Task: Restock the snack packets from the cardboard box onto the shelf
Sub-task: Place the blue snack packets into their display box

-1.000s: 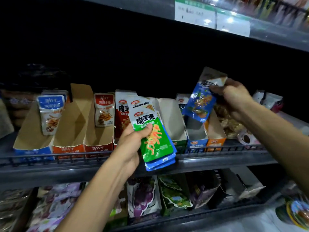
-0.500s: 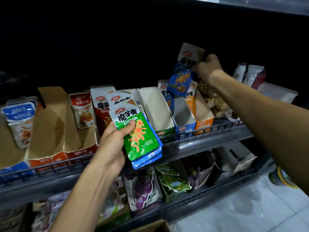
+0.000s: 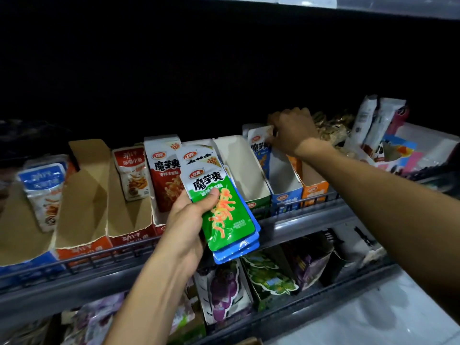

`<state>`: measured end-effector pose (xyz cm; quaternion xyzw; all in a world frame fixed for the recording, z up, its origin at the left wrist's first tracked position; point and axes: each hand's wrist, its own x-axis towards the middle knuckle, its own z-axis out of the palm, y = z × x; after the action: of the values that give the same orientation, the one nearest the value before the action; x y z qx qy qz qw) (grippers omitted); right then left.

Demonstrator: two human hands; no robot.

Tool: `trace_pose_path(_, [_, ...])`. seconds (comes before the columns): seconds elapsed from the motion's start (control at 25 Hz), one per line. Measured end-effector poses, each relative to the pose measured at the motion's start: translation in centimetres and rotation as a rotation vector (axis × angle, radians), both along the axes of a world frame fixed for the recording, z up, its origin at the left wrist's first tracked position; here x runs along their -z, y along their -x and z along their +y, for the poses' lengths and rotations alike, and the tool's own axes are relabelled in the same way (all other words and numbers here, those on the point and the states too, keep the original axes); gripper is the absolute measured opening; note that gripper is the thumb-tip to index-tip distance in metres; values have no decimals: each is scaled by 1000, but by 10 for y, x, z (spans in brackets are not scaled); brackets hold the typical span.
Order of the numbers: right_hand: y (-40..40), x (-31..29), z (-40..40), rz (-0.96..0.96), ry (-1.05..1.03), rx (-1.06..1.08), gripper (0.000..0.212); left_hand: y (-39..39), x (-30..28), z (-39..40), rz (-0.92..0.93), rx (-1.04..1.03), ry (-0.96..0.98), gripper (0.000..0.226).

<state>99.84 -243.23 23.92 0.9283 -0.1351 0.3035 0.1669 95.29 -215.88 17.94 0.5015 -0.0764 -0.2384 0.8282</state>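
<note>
Along the top edge of the frame you have white price labels (image 3: 268, 0), cut off by the frame. At the right, in the middle of the frame, you can see a clear bag of brown snacks (image 3: 331, 128), and just right of it two tall white pouches (image 3: 373, 120) standing upright. Below them sits a pink and blue carton (image 3: 400, 151). On the lower rack (image 3: 286, 317), bottom centre, a purple grape pouch (image 3: 224, 290) stands beside a green one (image 3: 271, 277), with a dark purple bag (image 3: 311, 265) to their right. Your bottom right corner shows pale floor (image 3: 373, 319).
</note>
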Motion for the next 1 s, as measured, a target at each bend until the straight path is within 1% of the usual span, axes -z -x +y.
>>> trace_pose_path(0.08, [-1,1,5,-20,-41,52,48,-1,-1,2,-2,-6,-1,28])
trace_pose_path(0.16, [1,1,12,-32,-101,67,46,-2,-3,3,2,-22,13,28])
trace_pose_path(0.24, [12,4,21,-91,-193,-32,37,0,-6,1,8,-38,25,27])
trace_pose_path(0.32, [31,7,40,-202,-369,-231,22,2,-9,0,26,-55,44,24])
trace_pose_path(0.36, [43,8,56,-246,-552,-337,16,3,-10,0,27,-69,50,24])
trace_pose_path(0.4, [56,8,77,-234,-801,-424,16,5,-10,-1,19,-84,49,24])
trace_pose_path(0.44, [69,8,99,-163,-1065,-481,21,6,-10,-1,4,-97,46,26])
trace_pose_path(0.48, [80,10,118,-48,-1280,-500,26,9,-10,-2,-17,-105,44,27])
trace_pose_path(0.52, [89,13,132,51,-1425,-502,27,11,-9,-2,-43,-104,42,29])
trace_pose_path(0.56, [93,16,139,96,-1510,-516,23,14,-10,-2,-64,-92,39,30])
trace_pose_path(0.64, [93,16,141,64,-1574,-518,18,17,-12,1,-82,-36,36,29])
trace_pose_path(0.76, [88,10,131,-32,-1641,-456,21,18,-18,11,-76,37,26,27])
trace_pose_path(0.8, [86,9,129,-49,-1653,-439,19,17,-19,13,-84,34,16,27])
trace_pose_path(0.88, [83,6,127,-85,-1658,-434,11,14,-18,15,-92,-36,19,24])
trace_pose_path(0.92, [82,2,126,-145,-1644,-440,9,12,-17,16,-82,-95,28,23])
trace_pose_path(1.0, [79,-14,115,-309,-1559,-473,15,5,-17,20,-27,-207,42,22])
